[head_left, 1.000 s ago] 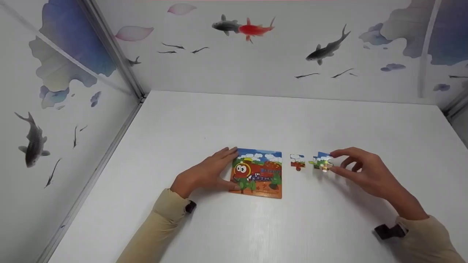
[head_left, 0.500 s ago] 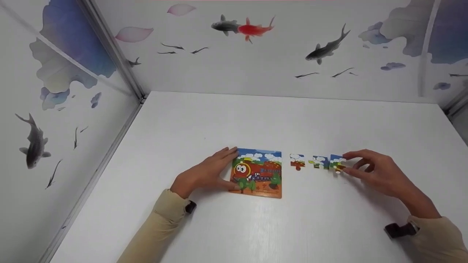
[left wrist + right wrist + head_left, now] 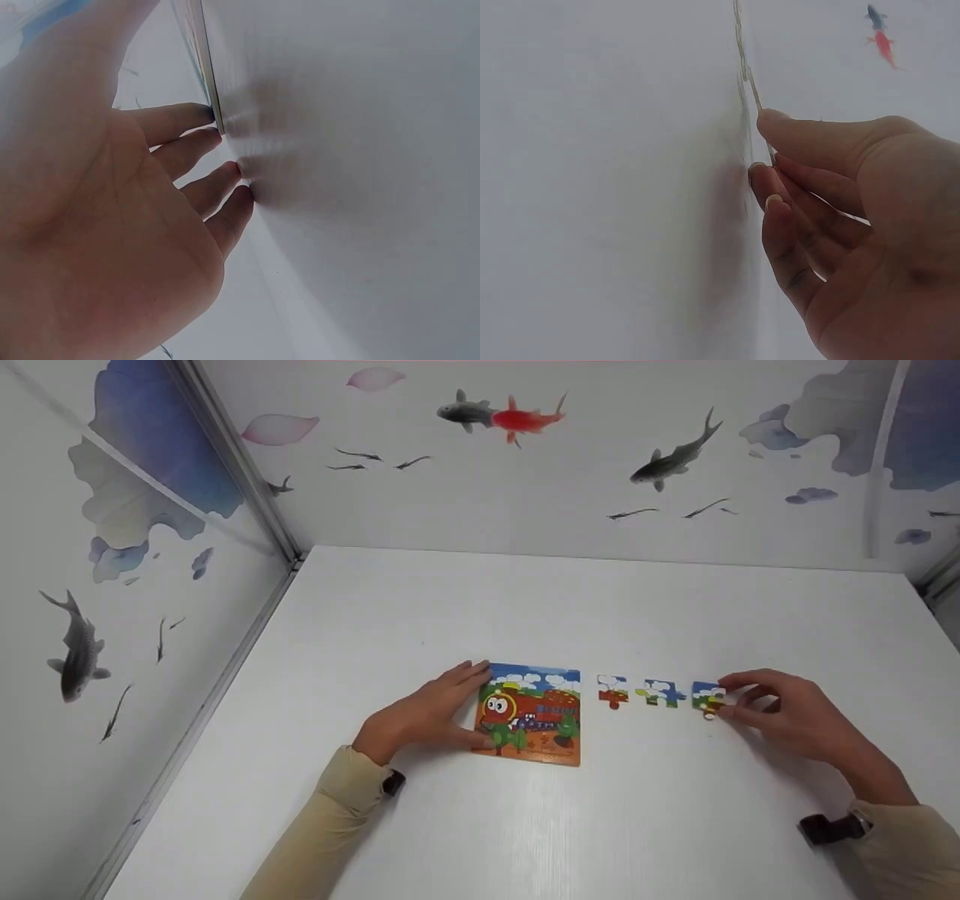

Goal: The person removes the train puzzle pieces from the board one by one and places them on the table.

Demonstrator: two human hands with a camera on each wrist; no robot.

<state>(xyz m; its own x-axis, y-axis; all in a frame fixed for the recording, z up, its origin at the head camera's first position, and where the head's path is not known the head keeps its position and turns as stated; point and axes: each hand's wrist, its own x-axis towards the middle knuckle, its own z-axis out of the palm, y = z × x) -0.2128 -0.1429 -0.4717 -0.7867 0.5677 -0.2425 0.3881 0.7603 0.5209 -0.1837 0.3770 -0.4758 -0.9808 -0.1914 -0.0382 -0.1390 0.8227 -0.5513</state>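
My left hand (image 3: pixel 420 716) rests along the left side of a square jigsaw puzzle (image 3: pixel 536 705) with a red cartoon train. Its thumb lies over the lower left part, and its fingers reach the upper left corner. In the left wrist view those fingers are extended, with tips at the edge of the puzzle (image 3: pixel 204 60). My right hand (image 3: pixel 787 709) pinches a jigsaw piece (image 3: pixel 706 696) between thumb and fingers by its right side. The right wrist view shows this piece (image 3: pixel 756 91) edge-on, slightly tilted, close to the tabletop.
Between the puzzle and my right hand lie a jigsaw piece with red (image 3: pixel 613 690) and another with clouds and green (image 3: pixel 660 692). The white table (image 3: pixel 510 825) meets a fish-patterned back wall (image 3: pixel 525 510) and a left wall (image 3: pixel 180 690).
My right hand has moved to the right with its jigsaw piece, away from the cloud-and-green piece, which now lies uncovered on the table. The left hand has stayed on the puzzle.
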